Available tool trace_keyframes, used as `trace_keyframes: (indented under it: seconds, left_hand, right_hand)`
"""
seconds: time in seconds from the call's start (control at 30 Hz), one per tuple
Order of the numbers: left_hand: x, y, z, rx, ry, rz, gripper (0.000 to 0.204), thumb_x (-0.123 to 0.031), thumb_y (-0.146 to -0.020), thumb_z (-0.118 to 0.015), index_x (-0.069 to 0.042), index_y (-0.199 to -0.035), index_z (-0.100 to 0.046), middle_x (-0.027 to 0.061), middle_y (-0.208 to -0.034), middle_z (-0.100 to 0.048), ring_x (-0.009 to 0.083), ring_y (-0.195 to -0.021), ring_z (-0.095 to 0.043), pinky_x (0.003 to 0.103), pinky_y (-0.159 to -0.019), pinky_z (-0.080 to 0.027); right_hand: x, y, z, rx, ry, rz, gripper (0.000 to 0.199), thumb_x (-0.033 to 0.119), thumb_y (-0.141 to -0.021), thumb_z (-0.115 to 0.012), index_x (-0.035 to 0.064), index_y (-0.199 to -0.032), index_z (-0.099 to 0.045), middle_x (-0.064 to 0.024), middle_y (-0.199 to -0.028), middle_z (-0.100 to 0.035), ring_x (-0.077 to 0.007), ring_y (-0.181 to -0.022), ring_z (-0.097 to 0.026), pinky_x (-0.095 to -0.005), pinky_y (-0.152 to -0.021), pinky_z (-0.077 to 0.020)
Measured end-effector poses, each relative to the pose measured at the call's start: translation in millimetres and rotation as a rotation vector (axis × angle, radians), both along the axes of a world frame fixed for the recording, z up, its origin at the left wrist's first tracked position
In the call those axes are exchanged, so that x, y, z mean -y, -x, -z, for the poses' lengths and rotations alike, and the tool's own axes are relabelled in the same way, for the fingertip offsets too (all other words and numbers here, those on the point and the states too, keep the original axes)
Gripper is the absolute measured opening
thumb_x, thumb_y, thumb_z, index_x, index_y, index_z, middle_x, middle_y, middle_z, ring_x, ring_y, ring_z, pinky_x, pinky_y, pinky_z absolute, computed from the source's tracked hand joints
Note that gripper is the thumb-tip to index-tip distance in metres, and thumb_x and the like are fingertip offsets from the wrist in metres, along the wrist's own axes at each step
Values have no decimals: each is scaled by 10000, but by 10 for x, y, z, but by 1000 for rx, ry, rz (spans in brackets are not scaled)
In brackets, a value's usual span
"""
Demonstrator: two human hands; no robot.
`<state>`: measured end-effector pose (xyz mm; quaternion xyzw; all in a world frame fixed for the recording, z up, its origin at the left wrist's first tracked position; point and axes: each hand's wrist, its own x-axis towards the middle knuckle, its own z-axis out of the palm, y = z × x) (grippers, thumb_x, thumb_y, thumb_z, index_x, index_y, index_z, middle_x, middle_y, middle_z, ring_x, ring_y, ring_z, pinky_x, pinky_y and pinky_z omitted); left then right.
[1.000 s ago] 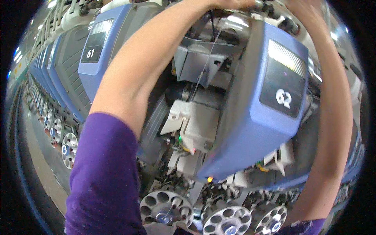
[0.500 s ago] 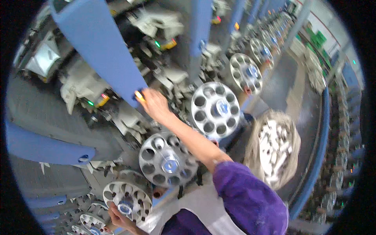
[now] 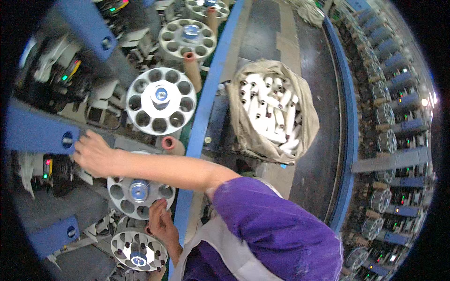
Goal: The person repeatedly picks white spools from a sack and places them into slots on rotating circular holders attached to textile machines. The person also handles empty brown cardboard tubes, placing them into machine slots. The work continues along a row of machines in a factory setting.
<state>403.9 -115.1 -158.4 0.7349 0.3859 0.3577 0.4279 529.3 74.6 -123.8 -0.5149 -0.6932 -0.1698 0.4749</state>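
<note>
My right hand lies against the end edge of the blue machine arm, fingers curled; I cannot tell whether they grip it. Just below my wrist sits a perforated metal disc. My left hand has its fingertips bunched together at that disc's lower rim, above another disc. Right of both hands, past the blue rail, stands a sack of white tubes with open dark floor beyond it.

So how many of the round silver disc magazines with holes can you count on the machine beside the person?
5: one at the top edge, one below it, a large one mid-left, one under the forearm, one at the bottom. Others may be hidden.
</note>
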Motion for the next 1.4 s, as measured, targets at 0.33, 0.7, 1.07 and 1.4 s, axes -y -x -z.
trace_keyframes:
  seconds: [0.33, 0.7, 1.07, 1.4]
  left_hand:
    - [465, -2805, 1020, -55, 124, 515, 153, -66, -864, -549, 21, -973, -610, 95, -895, -610, 170, -813, -587, 267, -738, -459]
    - [861, -5615, 2333, -655, -289, 539, 549, -1, -703, -576, 0, -1228, -414, 272, -1098, -458, 413, -989, -443, 493, -867, -384]
    - [870, -4897, 1881, -455, 922, 627, 471, 1, -685, -551, -92, -1144, -500, 61, -1010, -492, 161, -851, -489, 261, -740, -428]
    - [1816, -5614, 2145, -544, -42, 668, 658, -178, -682, -717, -56, -1264, -436, 180, -1284, -383, 313, -1189, -377, 414, -935, -387]
  right_hand:
    - [4069, -3370, 1571, -72, 1335, 731, 293, 21, -764, -530, 19, -1049, -602, -175, -1119, -567, -231, -803, -605, -332, -566, -519]
    - [5096, -5460, 1548, -30, 806, 550, 348, 11, -703, -583, 110, -1037, -586, -51, -1217, -531, -226, -1203, -430, -441, -1017, -292]
    - [5265, -4651, 1356, -2120, 154, -255, 563, 301, -808, -657, 44, -1227, -383, -133, -924, -581, -236, -796, -597, -364, -689, -510]
    - [5118, -4218, 2135, -2407, 32, 341, 462, 403, -859, -574, 62, -1134, -429, -106, -1120, -477, -320, -1033, -540, -474, -908, -450]
